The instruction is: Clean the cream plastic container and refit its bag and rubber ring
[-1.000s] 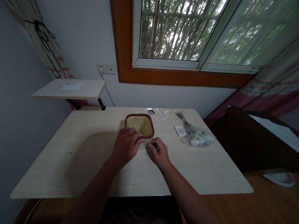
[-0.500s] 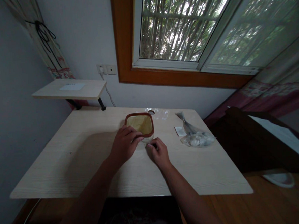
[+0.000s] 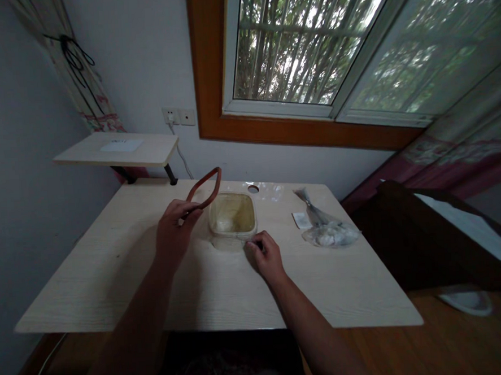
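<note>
My left hand (image 3: pixel 174 229) pinches a square lid (image 3: pixel 211 200) with a red-brown rim. The lid is raised and tilted above the table, to the left of the container; its middle looks see-through. Below and right of it stands a clear, squarish plastic container (image 3: pixel 233 234), upright with its top uncovered. Its inside looks yellowish, and I make out no contents. My right hand (image 3: pixel 268 257) rests on the table with curled fingers, the fingertips against the container's front right corner.
On the right of the table (image 3: pixel 155 295) lies a knotted clear plastic bag (image 3: pixel 332 232) with pale things in it, beside a small white packet (image 3: pixel 302 220). A raised shelf (image 3: pixel 155 152) holding a paper stands at the back left. A cable hole (image 3: pixel 253 189) sits behind the container.
My left hand has lifted the brown-rimmed lid off the container and moved it up and left, uncovering the top. My right hand stays at the corner.
</note>
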Demonstrator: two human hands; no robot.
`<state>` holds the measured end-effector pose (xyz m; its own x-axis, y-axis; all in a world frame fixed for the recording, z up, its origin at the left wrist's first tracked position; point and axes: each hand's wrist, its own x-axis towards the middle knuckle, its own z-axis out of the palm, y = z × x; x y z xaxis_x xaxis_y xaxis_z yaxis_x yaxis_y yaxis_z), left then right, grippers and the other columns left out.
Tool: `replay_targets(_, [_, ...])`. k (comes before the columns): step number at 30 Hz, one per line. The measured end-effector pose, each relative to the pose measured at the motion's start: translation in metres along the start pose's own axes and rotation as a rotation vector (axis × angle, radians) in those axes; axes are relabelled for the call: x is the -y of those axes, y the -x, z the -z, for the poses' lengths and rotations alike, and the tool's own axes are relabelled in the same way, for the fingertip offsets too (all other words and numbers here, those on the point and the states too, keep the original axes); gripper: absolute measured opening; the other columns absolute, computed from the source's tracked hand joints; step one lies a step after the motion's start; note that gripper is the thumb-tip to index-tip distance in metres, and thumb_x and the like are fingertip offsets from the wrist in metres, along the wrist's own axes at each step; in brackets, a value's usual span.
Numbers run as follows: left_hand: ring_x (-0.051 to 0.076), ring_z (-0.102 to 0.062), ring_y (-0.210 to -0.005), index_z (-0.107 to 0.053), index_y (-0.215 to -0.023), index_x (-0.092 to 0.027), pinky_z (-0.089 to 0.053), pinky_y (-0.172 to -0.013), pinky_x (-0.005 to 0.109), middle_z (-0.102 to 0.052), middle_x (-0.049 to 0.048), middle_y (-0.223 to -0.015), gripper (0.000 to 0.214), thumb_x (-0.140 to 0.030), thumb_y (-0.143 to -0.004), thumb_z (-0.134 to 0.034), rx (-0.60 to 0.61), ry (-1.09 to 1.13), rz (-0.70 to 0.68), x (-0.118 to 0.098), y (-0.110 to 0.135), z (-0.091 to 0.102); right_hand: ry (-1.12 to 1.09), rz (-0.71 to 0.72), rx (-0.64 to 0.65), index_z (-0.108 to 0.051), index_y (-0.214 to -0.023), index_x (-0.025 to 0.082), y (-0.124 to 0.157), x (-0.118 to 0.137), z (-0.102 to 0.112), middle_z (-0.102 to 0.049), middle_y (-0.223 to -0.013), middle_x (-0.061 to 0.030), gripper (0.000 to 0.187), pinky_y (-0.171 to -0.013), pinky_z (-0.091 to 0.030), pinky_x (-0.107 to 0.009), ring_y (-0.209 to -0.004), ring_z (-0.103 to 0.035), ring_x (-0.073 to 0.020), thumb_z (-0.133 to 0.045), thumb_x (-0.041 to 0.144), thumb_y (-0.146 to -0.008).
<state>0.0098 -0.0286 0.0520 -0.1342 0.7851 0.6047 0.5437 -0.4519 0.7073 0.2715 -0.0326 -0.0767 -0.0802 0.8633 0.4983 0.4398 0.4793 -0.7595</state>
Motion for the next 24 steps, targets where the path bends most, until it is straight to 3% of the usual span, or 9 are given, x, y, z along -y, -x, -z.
replay_targets(4, [0.022, -0.060, -0.094, -0.073, -0.096, -0.024, -0.048, -0.086, 0.038, -0.069, 0.0057, -0.093, 0.020, -0.040, -0.090, -0.062, -0.026, -0.268, -0.041, 0.043, 0.002, 0.018, -0.006, -0.005, -0.007, -0.059, -0.084, 0.024, 0.000, 0.001, 0.000, -0.056, -0.080, -0.0007, 0.012, -0.069, -0.043, -0.032, -0.076, -0.054, -0.0187, -0.059, 0.032, -0.092])
replay_targets(8, [0.024, -0.061, -0.091, -0.074, -0.092, -0.023, -0.043, -0.092, 0.044, -0.071, 0.0067, -0.090, 0.021, -0.040, -0.090, -0.062, 0.098, -0.483, -0.093, 0.095, 0.015, 0.024, -0.022, -0.008, -0.022, -0.059, -0.084, 0.024, 0.000, 0.002, 0.000, -0.056, -0.080, -0.0005, 0.012, -0.068, -0.043, -0.032, -0.075, -0.054, -0.0185, -0.060, 0.032, -0.092])
replay_targets(11, [0.025, -0.063, -0.095, -0.074, -0.094, -0.022, -0.040, -0.098, 0.047, -0.073, 0.0085, -0.093, 0.021, -0.036, -0.091, -0.059, 0.244, -0.547, -0.147, 0.123, 0.028, 0.025, -0.028, -0.018, -0.028, -0.060, -0.084, 0.024, 0.000, 0.002, 0.000, -0.056, -0.080, -0.0005, 0.012, -0.068, -0.043, -0.032, -0.075, -0.054, -0.0184, -0.060, 0.033, -0.092])
replay_targets(15, [0.025, -0.063, -0.096, -0.075, -0.095, -0.025, -0.040, -0.101, 0.050, -0.073, 0.0085, -0.095, 0.020, -0.033, -0.092, -0.058, 0.381, -0.552, -0.220, 0.135, 0.042, 0.026, -0.037, -0.019, -0.032, -0.060, -0.084, 0.024, 0.001, 0.005, 0.001, -0.057, -0.081, -0.0007, 0.012, -0.068, -0.043, -0.032, -0.076, -0.055, -0.0182, -0.061, 0.032, -0.092])
replay_targets(19, [0.026, -0.061, -0.100, -0.076, -0.097, -0.025, -0.041, -0.101, 0.051, -0.072, 0.0081, -0.094, 0.020, -0.035, -0.090, -0.059, 0.458, -0.518, -0.201, 0.135, 0.052, 0.025, -0.048, 0.013, -0.073, -0.059, -0.084, 0.023, 0.003, 0.008, 0.003, -0.057, -0.081, -0.0006, 0.009, -0.068, -0.044, -0.032, -0.075, -0.055, -0.0176, -0.062, 0.028, -0.091])
replay_targets(24, [0.028, -0.058, -0.109, -0.076, -0.101, -0.024, -0.039, -0.103, 0.053, -0.072, 0.0096, -0.100, 0.022, -0.037, -0.090, -0.062, 0.442, -0.487, -0.198, 0.134, 0.058, 0.022, -0.056, 0.089, -0.143, -0.059, -0.084, 0.022, 0.004, 0.018, 0.009, -0.056, -0.080, -0.0009, 0.008, -0.067, -0.044, -0.032, -0.075, -0.054, -0.0171, -0.062, 0.024, -0.091])
